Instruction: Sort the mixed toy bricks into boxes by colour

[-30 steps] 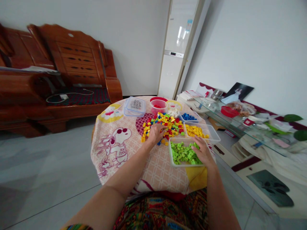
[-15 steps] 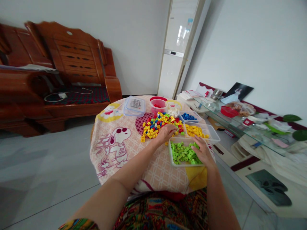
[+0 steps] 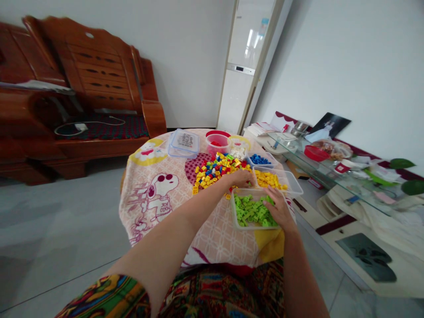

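Observation:
My left hand [image 3: 242, 178] reaches over the right edge of a mixed heap of toy building bricks [image 3: 212, 170], close to the yellow and green boxes. Its fingers are curled downward, and what they hold, if anything, is hidden. Resting at the right side of a clear plastic box [image 3: 234, 216] is my right hand [image 3: 278, 207], fingers spread, holding nothing. Green bricks [image 3: 253, 211] lie in that box. Behind it, yellow bricks [image 3: 266, 179] fill part of a second clear box [image 3: 293, 182]. Blue bricks [image 3: 260, 159] sit in a third.
A round pink tub [image 3: 217, 145] with red bricks stands at the back beside white bricks [image 3: 237, 153]. Clear lids [image 3: 183, 143] lie at the table's back left. A glass-topped cabinet [image 3: 331, 170] with clutter is at right, a wooden bench [image 3: 96, 79] at left.
My left hand has moved right, from over the heap to its edge near the boxes. My right hand stays at the green box. The view has shifted slightly.

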`<state>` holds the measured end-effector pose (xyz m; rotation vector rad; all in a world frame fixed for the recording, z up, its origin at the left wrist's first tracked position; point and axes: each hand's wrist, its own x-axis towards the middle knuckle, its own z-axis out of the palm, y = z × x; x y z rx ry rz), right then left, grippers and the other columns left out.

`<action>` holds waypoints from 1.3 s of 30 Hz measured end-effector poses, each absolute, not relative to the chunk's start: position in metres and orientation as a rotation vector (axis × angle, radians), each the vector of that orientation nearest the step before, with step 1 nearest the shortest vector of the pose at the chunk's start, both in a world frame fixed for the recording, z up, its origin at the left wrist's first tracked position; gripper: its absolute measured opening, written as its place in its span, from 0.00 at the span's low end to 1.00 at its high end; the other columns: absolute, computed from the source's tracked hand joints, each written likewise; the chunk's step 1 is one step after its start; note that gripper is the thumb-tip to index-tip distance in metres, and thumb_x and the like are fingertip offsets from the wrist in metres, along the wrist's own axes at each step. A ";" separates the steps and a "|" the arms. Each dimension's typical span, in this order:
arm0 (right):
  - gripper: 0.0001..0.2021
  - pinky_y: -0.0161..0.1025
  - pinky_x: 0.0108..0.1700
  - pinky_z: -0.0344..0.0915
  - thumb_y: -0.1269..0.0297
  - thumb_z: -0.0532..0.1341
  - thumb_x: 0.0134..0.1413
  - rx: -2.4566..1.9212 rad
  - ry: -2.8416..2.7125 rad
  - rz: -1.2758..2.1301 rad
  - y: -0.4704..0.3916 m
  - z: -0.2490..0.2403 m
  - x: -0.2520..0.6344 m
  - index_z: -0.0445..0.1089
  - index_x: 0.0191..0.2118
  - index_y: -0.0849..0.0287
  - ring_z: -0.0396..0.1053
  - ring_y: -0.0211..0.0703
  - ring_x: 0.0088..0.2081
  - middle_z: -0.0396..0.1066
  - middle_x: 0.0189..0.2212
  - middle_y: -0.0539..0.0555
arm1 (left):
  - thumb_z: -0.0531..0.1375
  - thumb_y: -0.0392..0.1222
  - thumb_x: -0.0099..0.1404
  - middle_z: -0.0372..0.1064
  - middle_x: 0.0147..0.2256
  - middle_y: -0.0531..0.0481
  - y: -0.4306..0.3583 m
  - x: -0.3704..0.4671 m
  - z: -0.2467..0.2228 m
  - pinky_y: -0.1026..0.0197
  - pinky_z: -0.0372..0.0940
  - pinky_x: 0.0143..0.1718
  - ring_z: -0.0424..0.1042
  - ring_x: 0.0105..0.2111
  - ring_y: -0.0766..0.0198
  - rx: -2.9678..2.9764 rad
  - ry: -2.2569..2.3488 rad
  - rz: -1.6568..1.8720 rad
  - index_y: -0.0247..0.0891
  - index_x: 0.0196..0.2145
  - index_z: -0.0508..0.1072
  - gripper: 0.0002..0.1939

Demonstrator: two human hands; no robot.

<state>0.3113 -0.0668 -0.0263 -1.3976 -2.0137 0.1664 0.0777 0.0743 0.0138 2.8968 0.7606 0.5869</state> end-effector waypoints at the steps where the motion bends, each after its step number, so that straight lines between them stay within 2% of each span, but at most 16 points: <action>1: 0.28 0.64 0.73 0.50 0.50 0.58 0.65 -1.398 -2.012 0.167 -0.067 -0.026 0.311 0.72 0.65 0.57 0.58 0.60 0.71 0.67 0.66 0.62 | 0.64 0.34 0.60 0.82 0.41 0.53 0.074 0.078 0.014 0.63 0.68 0.49 0.77 0.44 0.60 2.912 0.745 0.523 0.47 0.37 0.84 0.11; 4: 0.27 0.65 0.73 0.51 0.50 0.58 0.65 -1.398 -2.009 0.173 -0.068 -0.026 0.311 0.71 0.65 0.56 0.56 0.60 0.71 0.67 0.67 0.61 | 0.62 0.34 0.62 0.80 0.43 0.47 0.072 0.071 0.015 0.61 0.67 0.49 0.76 0.44 0.58 2.918 0.714 0.372 0.41 0.37 0.83 0.10; 7: 0.27 0.65 0.72 0.51 0.52 0.58 0.65 -1.415 -2.004 0.183 -0.069 -0.024 0.310 0.71 0.65 0.54 0.55 0.60 0.72 0.67 0.67 0.60 | 0.61 0.32 0.61 0.79 0.45 0.43 0.064 0.054 0.012 0.59 0.68 0.49 0.76 0.46 0.56 2.906 0.869 0.411 0.39 0.36 0.82 0.09; 11: 0.26 0.64 0.73 0.50 0.55 0.59 0.64 -1.423 -1.993 0.195 -0.070 -0.023 0.308 0.71 0.65 0.54 0.56 0.59 0.71 0.67 0.67 0.60 | 0.61 0.32 0.61 0.78 0.46 0.43 0.051 0.024 0.005 0.56 0.68 0.53 0.75 0.48 0.54 2.831 0.950 0.592 0.38 0.37 0.82 0.10; 20: 0.25 0.64 0.74 0.48 0.55 0.59 0.64 -1.425 -1.994 0.198 -0.071 -0.023 0.307 0.72 0.65 0.51 0.56 0.58 0.71 0.68 0.66 0.57 | 0.61 0.33 0.60 0.80 0.40 0.44 0.040 -0.026 0.000 0.55 0.69 0.53 0.76 0.46 0.55 2.547 1.217 0.900 0.39 0.33 0.82 0.09; 26: 0.26 0.63 0.73 0.49 0.55 0.59 0.64 -1.416 -1.998 0.190 -0.069 -0.024 0.308 0.72 0.65 0.52 0.57 0.58 0.71 0.68 0.66 0.58 | 0.61 0.40 0.63 0.78 0.33 0.48 0.034 -0.041 0.002 0.61 0.68 0.43 0.75 0.37 0.61 2.325 1.330 1.077 0.38 0.26 0.78 0.09; 31: 0.26 0.63 0.73 0.49 0.54 0.58 0.65 -1.411 -1.997 0.195 -0.069 -0.024 0.308 0.72 0.65 0.53 0.57 0.58 0.71 0.68 0.66 0.59 | 0.63 0.44 0.62 0.77 0.30 0.50 0.028 -0.041 0.007 0.62 0.66 0.40 0.74 0.34 0.62 2.120 1.343 1.234 0.38 0.24 0.75 0.11; 39: 0.26 0.64 0.73 0.49 0.55 0.59 0.64 -1.422 -2.000 0.201 -0.069 -0.023 0.308 0.71 0.65 0.52 0.57 0.58 0.71 0.68 0.66 0.59 | 0.61 0.51 0.62 0.74 0.27 0.51 0.017 -0.033 0.016 0.63 0.63 0.34 0.72 0.31 0.63 1.856 1.182 1.349 0.37 0.24 0.75 0.16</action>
